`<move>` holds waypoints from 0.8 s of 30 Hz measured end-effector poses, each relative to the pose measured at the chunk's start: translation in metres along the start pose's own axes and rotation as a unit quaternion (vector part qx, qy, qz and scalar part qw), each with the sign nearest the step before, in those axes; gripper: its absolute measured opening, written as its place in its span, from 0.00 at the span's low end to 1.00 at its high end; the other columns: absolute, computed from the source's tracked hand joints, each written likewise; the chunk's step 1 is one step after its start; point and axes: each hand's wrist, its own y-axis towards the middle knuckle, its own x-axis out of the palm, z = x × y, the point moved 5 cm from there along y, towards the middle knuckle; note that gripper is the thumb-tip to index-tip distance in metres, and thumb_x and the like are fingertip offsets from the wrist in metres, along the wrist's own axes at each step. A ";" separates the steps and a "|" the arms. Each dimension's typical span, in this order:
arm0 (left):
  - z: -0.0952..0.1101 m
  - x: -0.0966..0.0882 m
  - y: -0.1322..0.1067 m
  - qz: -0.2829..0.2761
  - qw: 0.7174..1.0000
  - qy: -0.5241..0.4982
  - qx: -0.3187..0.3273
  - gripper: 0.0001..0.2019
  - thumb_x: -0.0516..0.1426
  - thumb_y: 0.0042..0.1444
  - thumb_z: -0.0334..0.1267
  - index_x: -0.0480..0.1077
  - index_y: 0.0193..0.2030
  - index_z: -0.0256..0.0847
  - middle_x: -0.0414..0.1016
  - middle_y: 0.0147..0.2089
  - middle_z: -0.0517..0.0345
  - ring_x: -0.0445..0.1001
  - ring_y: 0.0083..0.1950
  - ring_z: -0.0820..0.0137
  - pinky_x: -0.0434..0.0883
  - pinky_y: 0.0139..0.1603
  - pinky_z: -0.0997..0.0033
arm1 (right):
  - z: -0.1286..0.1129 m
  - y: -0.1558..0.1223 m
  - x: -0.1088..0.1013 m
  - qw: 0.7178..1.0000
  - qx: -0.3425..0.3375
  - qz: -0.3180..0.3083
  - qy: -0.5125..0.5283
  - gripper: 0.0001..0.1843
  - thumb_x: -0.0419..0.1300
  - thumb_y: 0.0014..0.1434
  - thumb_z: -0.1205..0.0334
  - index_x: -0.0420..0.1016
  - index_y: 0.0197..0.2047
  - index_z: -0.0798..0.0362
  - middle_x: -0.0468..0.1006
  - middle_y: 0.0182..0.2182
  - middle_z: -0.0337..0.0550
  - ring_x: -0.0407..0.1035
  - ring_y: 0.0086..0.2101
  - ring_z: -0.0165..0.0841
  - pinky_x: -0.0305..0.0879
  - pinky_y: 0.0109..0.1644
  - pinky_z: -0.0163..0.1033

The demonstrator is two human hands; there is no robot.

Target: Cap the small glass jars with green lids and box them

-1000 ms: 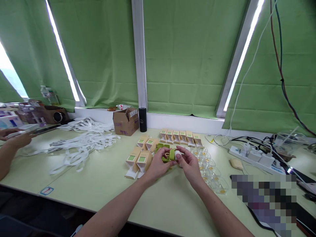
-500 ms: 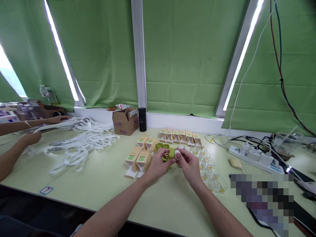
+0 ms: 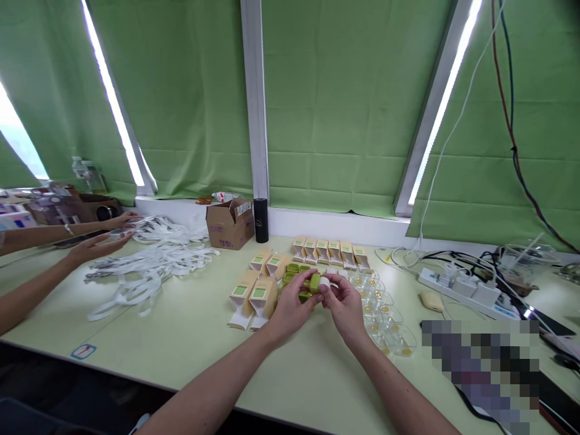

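Left hand (image 3: 292, 305) curled round 1 green case (image 3: 314, 283), right hand (image 3: 348, 306) pinching 1 white cap (image 3: 323, 282) at its end, above counter (image 3: 312, 371). 6 boxes (image 3: 322, 249) in back row, 4 cartons (image 3: 264, 290) left. Clear cups (image 3: 385, 309) right, overlapping, count unclear. Green curtains (image 3: 357, 103) behind.

This looks like a small shared workroom, part office and part light-assembly workshop: a long, pale table (image 3: 167, 344) runs beneath windows covered by green blinds (image 3: 357, 109), bearing rows of small cartons (image 3: 264, 297), clear plastic pieces (image 3: 402, 343), heaped white straps (image 3: 156, 260) and a loaded power strip (image 3: 466, 299), with a co-worker's hand (image 3: 100, 246) at the far left.
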 end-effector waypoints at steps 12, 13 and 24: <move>-0.012 -0.011 0.012 0.038 0.977 -0.209 -0.036 0.33 0.72 0.51 0.53 0.70 0.60 0.42 0.77 0.60 0.44 0.78 0.59 0.60 0.77 0.60 0.58 | -0.027 0.006 0.009 0.959 -0.166 -0.107 -0.204 0.20 0.64 0.66 0.53 0.75 0.60 0.48 0.79 0.55 0.53 0.78 0.44 0.41 0.80 0.43 0.46; -0.012 -0.011 0.012 0.035 0.977 -0.208 -0.039 0.33 0.72 0.51 0.53 0.72 0.59 0.41 0.77 0.59 0.43 0.78 0.59 0.59 0.76 0.61 0.58 | -0.031 0.006 0.009 0.941 -0.211 -0.121 -0.236 0.22 0.63 0.66 0.56 0.74 0.62 0.47 0.77 0.58 0.54 0.78 0.47 0.42 0.80 0.44 0.47; -0.009 -0.003 0.007 -0.044 0.975 -0.212 -0.056 0.36 0.69 0.54 0.57 0.74 0.66 0.44 0.80 0.49 0.47 0.80 0.52 0.60 0.79 0.56 0.56 | -0.025 -0.001 0.003 0.803 -0.430 -0.129 -0.391 0.21 0.57 0.71 0.65 0.71 0.65 0.46 0.80 0.58 0.52 0.76 0.58 0.44 0.78 0.59 0.53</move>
